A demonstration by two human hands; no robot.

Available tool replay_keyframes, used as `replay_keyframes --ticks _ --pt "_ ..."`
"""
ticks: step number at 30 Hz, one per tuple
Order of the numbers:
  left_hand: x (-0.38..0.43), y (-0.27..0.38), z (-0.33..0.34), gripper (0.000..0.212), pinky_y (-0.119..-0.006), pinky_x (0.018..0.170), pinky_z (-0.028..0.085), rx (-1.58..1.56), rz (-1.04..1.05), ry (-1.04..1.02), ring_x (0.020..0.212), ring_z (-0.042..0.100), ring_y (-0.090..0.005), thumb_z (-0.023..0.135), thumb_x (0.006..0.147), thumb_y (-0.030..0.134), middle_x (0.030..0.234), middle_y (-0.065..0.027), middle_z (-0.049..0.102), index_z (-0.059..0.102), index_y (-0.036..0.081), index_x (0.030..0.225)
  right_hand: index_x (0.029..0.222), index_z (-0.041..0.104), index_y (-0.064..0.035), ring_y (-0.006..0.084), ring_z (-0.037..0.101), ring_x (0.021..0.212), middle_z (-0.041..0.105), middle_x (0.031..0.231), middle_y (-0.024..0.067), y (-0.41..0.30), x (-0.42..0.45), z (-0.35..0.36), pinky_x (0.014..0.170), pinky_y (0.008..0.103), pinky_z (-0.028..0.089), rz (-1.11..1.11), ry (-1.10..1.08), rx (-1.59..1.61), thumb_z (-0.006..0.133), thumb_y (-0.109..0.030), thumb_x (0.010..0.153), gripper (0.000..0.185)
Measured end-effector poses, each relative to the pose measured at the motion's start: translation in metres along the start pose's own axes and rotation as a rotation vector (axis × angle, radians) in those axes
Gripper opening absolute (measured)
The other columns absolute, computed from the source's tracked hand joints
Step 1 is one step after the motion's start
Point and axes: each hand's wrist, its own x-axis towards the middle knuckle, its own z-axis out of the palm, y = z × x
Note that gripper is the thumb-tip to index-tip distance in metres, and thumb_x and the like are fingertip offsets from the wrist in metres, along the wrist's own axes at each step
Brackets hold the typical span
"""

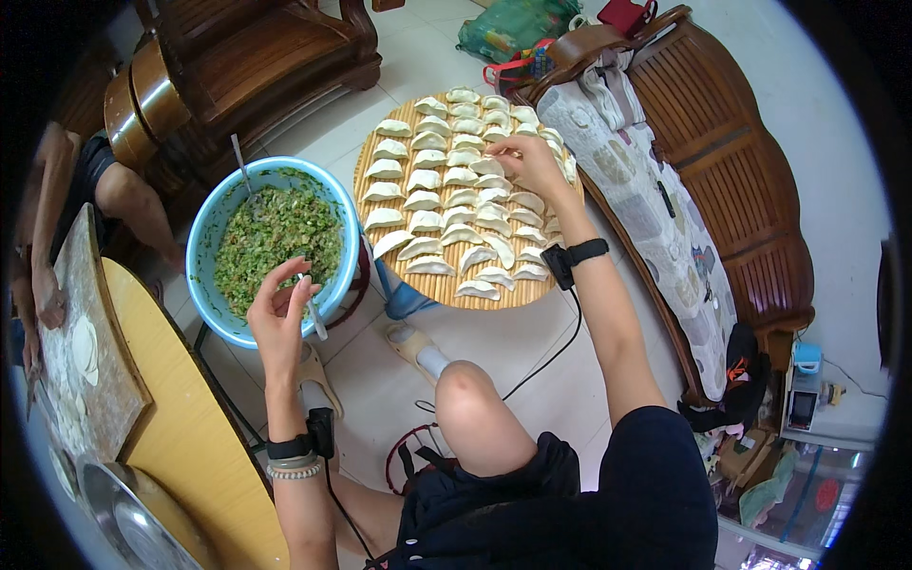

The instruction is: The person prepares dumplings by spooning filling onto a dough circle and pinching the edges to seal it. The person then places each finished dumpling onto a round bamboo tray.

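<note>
My left hand [281, 306] is raised over the near rim of a light blue basin [192, 285], with a metal spoon [315, 320] between thumb and fingers. Chopped green filling [278, 235] lies in the basin, and a second metal spoon [240, 157] stands in it at the far side. To the right, my right hand [531, 167] reaches over a round slatted tray [377, 281] bearing rows of folded raw dumplings [425, 199]. Its fingertips are at a dumpling [486, 166] near the tray's right side; whether they grip it is unclear.
At left, another person's hand [50, 299] rests at a floured wooden board [128, 399] with stacked dough wrappers [85, 349], on a yellow table [171, 427]. A metal bowl [135, 520] sits nearer me. A wooden bench [741, 185] stands right; a cable [548, 363] hangs from my right wrist.
</note>
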Motion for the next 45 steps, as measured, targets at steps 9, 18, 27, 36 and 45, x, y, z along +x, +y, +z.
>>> replay_keyframes --ticks 9,18,27,36,45 --pt "-0.001 0.002 -0.008 0.028 -0.028 0.081 0.057 0.027 0.033 -0.017 0.09 0.072 -0.0172 0.064 0.096 0.008 0.112 -0.0095 0.07 0.064 0.001 0.122 0.096 0.076 -0.0137 0.0254 0.064 0.089 0.068 0.097 0.0057 -0.017 0.004 0.017 0.081 0.0385 0.052 -0.269 -0.063 -0.198 0.076 -0.003 0.074 0.024" --pt "-0.007 0.009 -0.019 0.028 -0.026 0.074 0.056 0.069 0.042 0.003 0.086 0.072 -0.0141 0.07 0.09 0.008 0.107 -0.0073 0.072 0.068 0.003 0.118 0.081 0.072 -0.0149 0.0247 0.061 0.098 0.063 0.09 0.0028 -0.044 0.028 0.012 0.081 0.0392 0.052 -0.259 -0.212 -0.425 0.075 -0.009 0.072 0.01" --pt "-0.007 0.011 -0.017 0.029 -0.028 0.073 0.057 0.051 0.104 0.01 0.084 0.072 -0.0155 0.072 0.089 0.008 0.108 -0.0086 0.072 0.069 0.004 0.117 0.078 0.073 -0.0166 0.0257 0.064 0.094 0.063 0.089 0.0033 -0.041 0.037 0.027 0.075 0.0415 0.055 -0.258 -0.253 -0.574 0.071 -0.012 0.074 0.006" --pt "-0.013 0.017 -0.023 0.029 -0.028 0.071 0.058 0.091 0.13 0.008 0.083 0.072 -0.0161 0.073 0.088 0.01 0.107 -0.0091 0.072 0.069 0.005 0.117 0.081 0.072 -0.0146 0.0261 0.064 0.092 0.061 0.091 0.0031 -0.047 0.035 0.032 0.072 0.0417 0.054 -0.327 -0.281 -0.577 0.076 -0.002 0.067 0.02" --pt "-0.012 0.017 -0.024 0.029 -0.026 0.074 0.055 0.077 0.111 -0.014 0.086 0.072 -0.0146 0.068 0.092 0.008 0.109 -0.0086 0.072 0.067 0.001 0.12 0.083 0.073 -0.0111 0.0276 0.062 0.093 0.063 0.092 0.005 -0.045 0.036 0.034 0.076 0.0412 0.053 -0.301 -0.3 -0.576 0.068 -0.006 0.071 0.014"
